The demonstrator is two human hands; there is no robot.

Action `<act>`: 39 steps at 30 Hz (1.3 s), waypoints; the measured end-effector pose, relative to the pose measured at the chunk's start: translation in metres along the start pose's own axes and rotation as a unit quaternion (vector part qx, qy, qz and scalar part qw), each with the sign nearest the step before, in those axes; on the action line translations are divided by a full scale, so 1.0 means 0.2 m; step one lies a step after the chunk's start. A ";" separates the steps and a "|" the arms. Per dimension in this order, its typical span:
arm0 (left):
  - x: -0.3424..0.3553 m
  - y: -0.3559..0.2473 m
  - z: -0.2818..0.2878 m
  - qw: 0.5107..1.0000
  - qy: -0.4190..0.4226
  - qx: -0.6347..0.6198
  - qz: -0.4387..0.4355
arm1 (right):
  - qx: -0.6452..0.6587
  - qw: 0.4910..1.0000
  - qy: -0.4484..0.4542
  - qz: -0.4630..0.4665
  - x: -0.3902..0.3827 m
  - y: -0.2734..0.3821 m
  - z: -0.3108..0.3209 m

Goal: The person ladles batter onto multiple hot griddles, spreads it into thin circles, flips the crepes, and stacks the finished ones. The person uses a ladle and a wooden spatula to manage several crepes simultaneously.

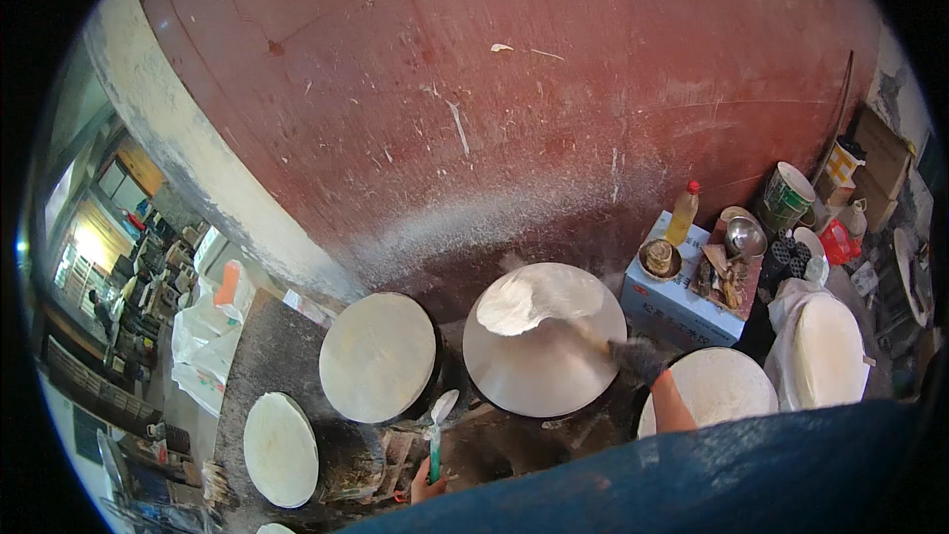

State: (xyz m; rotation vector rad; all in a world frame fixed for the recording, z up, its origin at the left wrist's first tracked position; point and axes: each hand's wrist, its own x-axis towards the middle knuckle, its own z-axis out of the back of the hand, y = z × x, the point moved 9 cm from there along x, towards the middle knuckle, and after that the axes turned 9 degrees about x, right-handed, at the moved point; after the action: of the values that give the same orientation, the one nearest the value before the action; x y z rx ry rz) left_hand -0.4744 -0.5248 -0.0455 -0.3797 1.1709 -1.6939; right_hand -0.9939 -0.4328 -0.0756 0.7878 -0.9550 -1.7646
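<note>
The middle round griddle [563, 381] carries a patch of white batter [509, 307] on its far left part, and a pale haze hangs over it. At its right edge my right hand [643, 361], in a dark glove, is closed round a thin tan handle [590, 336]; motion blurs the tool's far end. Near the front edge my left hand [428, 487] grips a green-handled spoon [435, 450] with its pale head pointing up. Left of the middle griddle is another round griddle [378, 358] with a pale surface. A third round griddle [712, 391] lies partly behind my right forearm.
A round pale sheet [282, 450] lies at the left. At right, a blue-white box [664, 302] holds a bottle of yellow liquid [683, 214] and a small bowl [659, 259]. Beyond are a metal bowl [745, 236] and stacked pale rounds [828, 351]. A red wall [554, 119] rises behind.
</note>
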 end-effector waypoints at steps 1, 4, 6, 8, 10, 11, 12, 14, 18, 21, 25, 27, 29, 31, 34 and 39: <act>-0.01 0.01 -0.01 1.000 0.010 0.007 -0.008 | -0.094 0.994 -0.031 -0.052 0.03 -0.04 0.05; -0.04 0.04 0.01 0.999 -0.029 0.011 0.011 | 0.292 0.919 -0.039 -0.261 0.05 -0.25 0.01; -0.05 0.07 -0.02 0.997 -0.002 -0.018 0.070 | 0.015 0.995 0.089 -0.033 0.09 -0.10 -0.06; -0.07 0.11 -0.03 0.988 0.010 -0.064 0.141 | -0.116 0.939 0.175 0.272 -0.03 0.08 -0.18; -0.10 0.12 -0.03 0.977 0.007 -0.116 0.181 | 0.135 0.957 0.124 0.227 0.02 0.03 -0.09; -0.10 0.13 -0.03 0.973 -0.002 -0.112 0.201 | -0.004 0.939 0.053 0.341 0.00 0.10 -0.05; -0.11 0.13 -0.02 0.973 -0.007 -0.113 0.200 | -0.038 0.982 0.003 0.185 0.14 -0.02 0.00; -0.12 0.12 -0.01 0.973 -0.002 -0.109 0.204 | 0.157 0.986 -0.059 0.016 0.29 -0.14 0.08; -0.13 0.15 -0.01 0.970 0.026 -0.107 0.218 | 0.191 0.976 0.080 -0.063 0.32 -0.06 -0.03; -0.15 0.19 -0.01 0.961 0.031 -0.125 0.246 | 0.081 0.976 0.176 0.102 0.12 0.12 -0.07; -0.19 0.20 0.01 0.959 0.022 -0.125 0.255 | -0.239 0.937 0.123 0.223 0.12 0.16 -0.02; -0.22 0.20 0.03 0.960 0.008 -0.101 0.262 | 0.295 0.938 -0.005 -0.182 0.35 -0.17 0.08; -0.23 0.18 0.03 0.963 0.012 -0.108 0.247 | 0.318 0.945 0.075 0.012 0.51 0.02 0.03; -0.23 0.17 0.03 0.964 0.013 -0.104 0.244 | 0.149 0.973 0.127 -0.120 0.50 -0.08 -0.05; -0.25 0.17 0.03 0.965 0.001 -0.089 0.247 | 0.120 0.971 0.187 0.091 0.25 0.12 -0.03; -0.30 0.21 0.02 0.953 -0.014 -0.126 0.273 | 0.161 0.973 0.164 -0.019 0.11 0.00 0.12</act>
State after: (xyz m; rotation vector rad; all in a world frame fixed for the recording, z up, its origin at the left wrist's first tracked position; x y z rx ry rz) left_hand -0.4215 -0.4769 -0.0629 -0.2056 1.3281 -1.0602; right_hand -1.0206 -0.4467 -0.0665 1.2677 -1.0165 -1.4649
